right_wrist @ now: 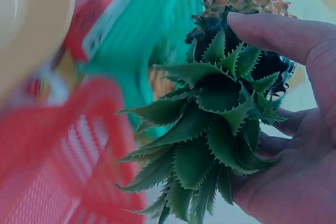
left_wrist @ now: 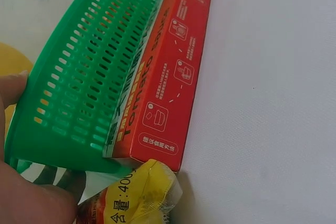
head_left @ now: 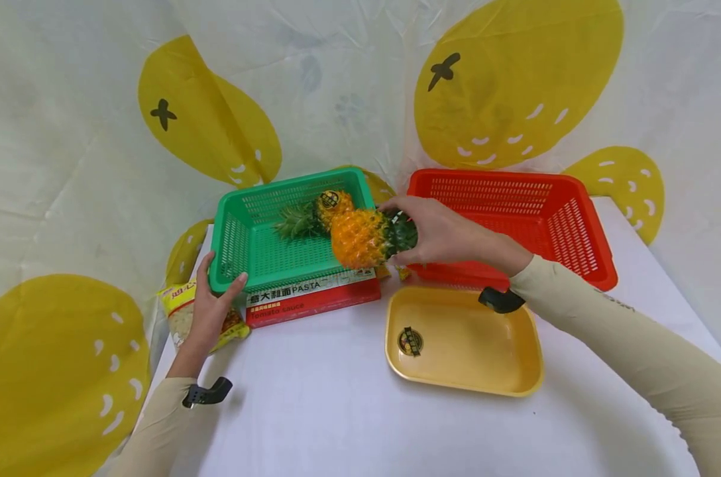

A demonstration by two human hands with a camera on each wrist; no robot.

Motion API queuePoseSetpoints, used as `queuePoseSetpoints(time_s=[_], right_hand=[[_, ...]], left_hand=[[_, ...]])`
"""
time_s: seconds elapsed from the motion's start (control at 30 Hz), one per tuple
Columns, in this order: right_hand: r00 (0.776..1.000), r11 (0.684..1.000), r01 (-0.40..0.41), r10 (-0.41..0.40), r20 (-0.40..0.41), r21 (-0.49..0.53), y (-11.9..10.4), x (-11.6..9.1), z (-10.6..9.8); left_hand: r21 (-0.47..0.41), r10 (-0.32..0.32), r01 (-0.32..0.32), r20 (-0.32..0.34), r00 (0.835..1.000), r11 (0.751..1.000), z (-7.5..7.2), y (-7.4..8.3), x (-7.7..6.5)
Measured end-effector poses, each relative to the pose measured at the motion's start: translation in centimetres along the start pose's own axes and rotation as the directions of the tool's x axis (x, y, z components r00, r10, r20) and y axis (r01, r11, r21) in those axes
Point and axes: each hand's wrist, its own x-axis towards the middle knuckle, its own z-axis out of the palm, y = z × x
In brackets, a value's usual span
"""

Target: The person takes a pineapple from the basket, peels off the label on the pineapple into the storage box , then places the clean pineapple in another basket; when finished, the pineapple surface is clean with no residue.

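Observation:
In the head view my right hand [head_left: 441, 228] grips a pineapple [head_left: 360, 238] around the base of its leafy crown. The fruit points left over the near right corner of the green basket [head_left: 232, 245]. Serrated leaves [right_wrist: 194, 156] fill the middle of the right wrist view, with the thumb across the crown's base. Another pineapple [head_left: 336, 201], bearing a round black sticker, lies inside the green basket, leaves to the left. My left hand [head_left: 208, 308] holds the basket's near left corner, its thumb on the near rim.
A red basket [head_left: 599, 245] stands at the right. Nearer me is a yellow tray [head_left: 464, 385] with a sticker inside. A red pasta box [head_left: 315, 308] lies along the green basket's front. A yellow food packet [head_left: 178, 298] sits beneath my left hand.

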Motion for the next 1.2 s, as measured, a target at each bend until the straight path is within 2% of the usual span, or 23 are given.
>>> queuePoseSetpoints(time_s=[0.07, 0.17, 0.33, 0.5, 0.7, 0.87, 1.03, 1.2], right_hand=[[0.999, 1.0, -0.024, 0.024, -0.028, -0.007, 1.4, -0.1, -1.1], [0.994, 0.994, -0.104, 0.103, -0.042, -0.016, 3.5, -0.5, -2.7], [0.97, 0.97, -0.244, 0.244, -0.009, -0.007, 6.4, -1.7, -5.4], [0.947, 0.947, -0.32, 0.321, 0.024, -0.017, 9.2, -2.8, -6.9], [0.942, 0.943, -0.333, 0.333, 0.053, 0.003, 12.6, -3.3, -7.0], [0.926, 0.929, -0.371, 0.368, 0.081, 0.018, 15.0, -3.7, -6.7], [0.918, 0.918, -0.39, 0.383, 0.104, 0.065, 16.6, -3.1, -5.8], [0.916, 0.917, -0.393, 0.384, 0.112, 0.065, 18.0, -2.2, -4.8]], left_hand=[[0.001, 0.001, -0.001, -0.001, 1.0, 1.0, 0.0, 0.0, 0.1], [-0.002, 0.0, 0.0, 0.003, 1.0, 1.0, 0.1, 0.2, 0.0], [-0.01, 0.003, -0.003, 0.003, 1.0, 1.0, 0.3, 0.0, 0.0], [-0.009, 0.009, -0.009, -0.001, 1.0, 1.0, 0.2, -0.2, 0.0], [-0.008, -0.003, 0.003, -0.008, 1.0, 1.0, 0.0, 0.0, 0.0], [-0.024, -0.025, 0.025, 0.003, 1.0, 0.999, 0.1, -0.1, 0.2], [-0.043, -0.031, 0.031, -0.004, 1.0, 0.999, 0.1, -0.3, 0.3], [-0.042, -0.027, 0.027, 0.0, 1.0, 0.999, 0.2, -0.5, 0.3]])
